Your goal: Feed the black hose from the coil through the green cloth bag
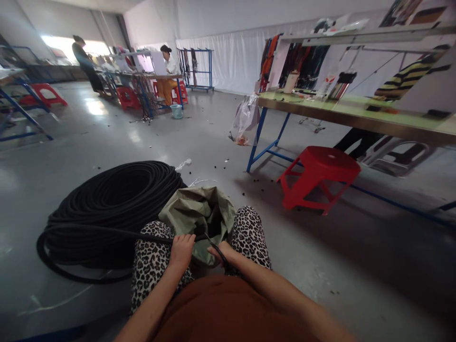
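Item in hand: one black cord (107,232), running from the large coil on the floor at my left, across my left knee, to my hands above my lap.

Left hand (181,251): fingers curled closed around the cord, knuckles up, resting on the left knee. Right hand (221,251): fingers closed, pinching a short dark looped end of the same cord just beside the left hand; I cannot tell whether a tool is in it.

Sack (197,213): one, olive green, mouth open, standing between my knees, touching both hands' far side.

Coil of black cord (114,199): one, wide and flat, many turns, lying on the floor left of the sack and touching it.

Stools: one red plastic stool (320,178) near, to the right, partly under the bench; at least three more red stools (44,94) well apart across the room.

Bench (356,114): one long, green-topped, blue-legged, on the right, carrying bottles and small goods too blurred to name; garments hang above it. One clear plastic bag (245,121) hangs at its near end.

Persons: two at the far work table (156,76), one standing (83,59), one seated (167,66). One pale bucket (176,110) beside them.

Floor (107,137): grey, glossy concrete, scattered with small dark scraps. Room: large hall, white curtained wall, bright window far left.
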`<state>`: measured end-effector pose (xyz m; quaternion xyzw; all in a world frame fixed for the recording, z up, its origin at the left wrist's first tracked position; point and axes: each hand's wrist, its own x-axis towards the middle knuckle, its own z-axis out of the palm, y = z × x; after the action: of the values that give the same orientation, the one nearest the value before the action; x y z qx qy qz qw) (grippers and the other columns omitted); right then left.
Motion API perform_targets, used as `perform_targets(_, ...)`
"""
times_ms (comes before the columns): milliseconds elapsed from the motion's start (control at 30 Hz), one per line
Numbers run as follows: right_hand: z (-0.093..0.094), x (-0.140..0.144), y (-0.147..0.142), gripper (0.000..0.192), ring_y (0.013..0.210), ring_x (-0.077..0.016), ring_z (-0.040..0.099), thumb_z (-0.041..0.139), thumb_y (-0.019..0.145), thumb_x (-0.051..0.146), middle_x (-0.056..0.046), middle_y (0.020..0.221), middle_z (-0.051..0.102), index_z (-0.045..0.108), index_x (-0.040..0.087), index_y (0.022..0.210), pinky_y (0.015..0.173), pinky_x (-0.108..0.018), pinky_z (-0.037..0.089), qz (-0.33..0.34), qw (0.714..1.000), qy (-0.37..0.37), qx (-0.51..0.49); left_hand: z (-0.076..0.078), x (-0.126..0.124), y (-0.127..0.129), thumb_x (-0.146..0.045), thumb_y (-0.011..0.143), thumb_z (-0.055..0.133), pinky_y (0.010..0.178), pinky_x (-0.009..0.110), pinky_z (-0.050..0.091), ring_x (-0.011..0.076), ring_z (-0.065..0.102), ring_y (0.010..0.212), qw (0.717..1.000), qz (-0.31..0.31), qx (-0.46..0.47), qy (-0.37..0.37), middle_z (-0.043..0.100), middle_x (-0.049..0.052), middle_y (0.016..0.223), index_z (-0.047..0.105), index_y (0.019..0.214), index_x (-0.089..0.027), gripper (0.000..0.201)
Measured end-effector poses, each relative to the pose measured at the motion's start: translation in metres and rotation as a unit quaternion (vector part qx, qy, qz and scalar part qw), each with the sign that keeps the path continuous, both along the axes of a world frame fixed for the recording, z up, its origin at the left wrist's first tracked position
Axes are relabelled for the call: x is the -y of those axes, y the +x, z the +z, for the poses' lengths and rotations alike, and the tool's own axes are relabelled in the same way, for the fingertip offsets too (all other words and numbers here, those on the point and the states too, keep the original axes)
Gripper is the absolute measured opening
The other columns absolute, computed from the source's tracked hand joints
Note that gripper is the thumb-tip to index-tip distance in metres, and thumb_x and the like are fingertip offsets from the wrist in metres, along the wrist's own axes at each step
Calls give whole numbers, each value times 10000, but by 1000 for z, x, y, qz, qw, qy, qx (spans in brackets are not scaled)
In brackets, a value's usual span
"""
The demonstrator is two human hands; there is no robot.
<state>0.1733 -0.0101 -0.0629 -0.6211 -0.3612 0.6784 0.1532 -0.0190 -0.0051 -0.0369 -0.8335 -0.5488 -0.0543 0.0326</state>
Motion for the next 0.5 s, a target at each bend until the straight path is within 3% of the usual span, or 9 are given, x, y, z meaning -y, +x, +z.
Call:
perform_targets(100, 4, 1, 2, 394, 300, -99, 436, 643, 870, 496, 48, 405, 443, 548, 166, 676, 323, -188, 362, -18, 999, -21, 38, 6, 1, 0, -217, 923, 453, 929, 462, 366, 259, 599, 962, 1000, 15, -8, 21, 716, 97, 1012, 684, 1138, -227, 315)
perform_targets(300, 1, 4, 4, 434, 384, -121, 522, 494, 952, 546, 29, 494, 494, 533, 153, 772, 434, -244, 499, -73, 994, -57, -55, 16, 0, 1, -246, 935, 445, 887, 440, 380, 256, 618, 925, 999, 42, 8, 33, 717, 106, 969, 663, 1181, -191, 333)
perform_targets(500, -8, 5, 6, 482, 454, -144, 604, 431, 974, 570, -16, 590, 578, 537, 126, 819, 494, -261, 530, -42, 989, -50, -134, 14, -1, 2, -193, 925, 426, 883, 409, 383, 242, 628, 955, 996, 40, 49, 59, 726, 107, 1045, 666, 1141, -163, 324)
